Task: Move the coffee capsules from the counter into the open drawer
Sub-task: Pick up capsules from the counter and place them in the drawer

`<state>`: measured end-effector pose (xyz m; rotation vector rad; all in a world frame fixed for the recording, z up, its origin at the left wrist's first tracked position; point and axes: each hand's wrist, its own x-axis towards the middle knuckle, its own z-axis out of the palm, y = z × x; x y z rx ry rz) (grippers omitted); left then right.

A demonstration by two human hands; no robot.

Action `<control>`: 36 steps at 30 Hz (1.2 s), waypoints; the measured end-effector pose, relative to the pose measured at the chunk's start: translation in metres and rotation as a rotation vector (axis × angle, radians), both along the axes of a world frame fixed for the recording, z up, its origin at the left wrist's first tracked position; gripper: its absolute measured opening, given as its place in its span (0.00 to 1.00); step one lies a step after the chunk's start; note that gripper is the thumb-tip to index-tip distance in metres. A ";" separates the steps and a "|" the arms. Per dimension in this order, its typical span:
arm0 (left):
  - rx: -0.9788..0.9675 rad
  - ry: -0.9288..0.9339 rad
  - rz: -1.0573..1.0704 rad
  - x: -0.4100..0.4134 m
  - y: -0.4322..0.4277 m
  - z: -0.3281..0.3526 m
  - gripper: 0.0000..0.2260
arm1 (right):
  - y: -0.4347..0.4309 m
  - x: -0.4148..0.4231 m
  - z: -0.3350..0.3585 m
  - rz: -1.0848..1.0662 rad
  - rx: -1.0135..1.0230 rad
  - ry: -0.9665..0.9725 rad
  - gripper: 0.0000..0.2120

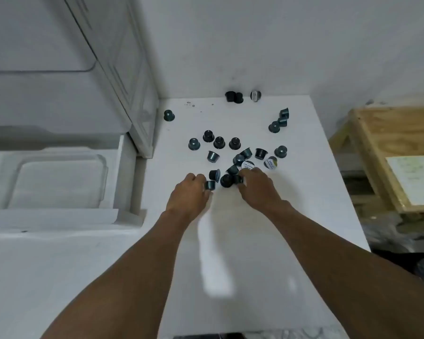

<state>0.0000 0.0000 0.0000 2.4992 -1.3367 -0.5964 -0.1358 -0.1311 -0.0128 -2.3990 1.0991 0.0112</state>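
left hand (187, 194), right hand (257, 189) around capsules (218, 142)

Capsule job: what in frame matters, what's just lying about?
Job: capsules, scattered on the counter; open drawer, at left; left hand and right hand, each on a capsule.
Lying about: wooden frame, at right; paper on it; cabinet door.
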 end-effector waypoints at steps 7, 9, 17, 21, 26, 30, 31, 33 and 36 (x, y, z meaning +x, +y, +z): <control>-0.001 0.110 0.103 0.009 -0.026 -0.022 0.16 | -0.008 0.019 -0.019 -0.057 0.023 -0.001 0.13; 0.004 0.118 0.100 0.012 -0.030 -0.029 0.16 | -0.009 0.022 -0.023 -0.069 0.026 -0.011 0.12; -0.053 0.199 0.145 0.010 -0.033 -0.037 0.09 | -0.009 0.020 -0.030 -0.096 0.073 -0.056 0.08; -0.063 0.196 0.171 0.003 -0.028 -0.032 0.07 | -0.006 0.016 -0.022 -0.103 0.087 -0.040 0.07; -0.119 0.208 0.222 -0.008 -0.021 -0.010 0.19 | -0.003 0.008 0.004 -0.109 0.083 -0.053 0.21; -0.228 0.231 0.301 -0.014 -0.009 0.023 0.19 | 0.003 0.004 0.033 -0.070 -0.017 -0.154 0.19; -0.270 0.224 0.322 -0.016 -0.005 0.033 0.18 | 0.004 0.005 0.041 -0.056 -0.039 -0.185 0.18; -0.364 0.202 0.371 -0.018 0.005 0.055 0.16 | 0.007 0.007 0.063 -0.030 -0.039 -0.171 0.18; -0.485 0.143 0.423 -0.014 0.023 0.083 0.16 | 0.016 0.015 0.095 0.016 -0.069 -0.195 0.19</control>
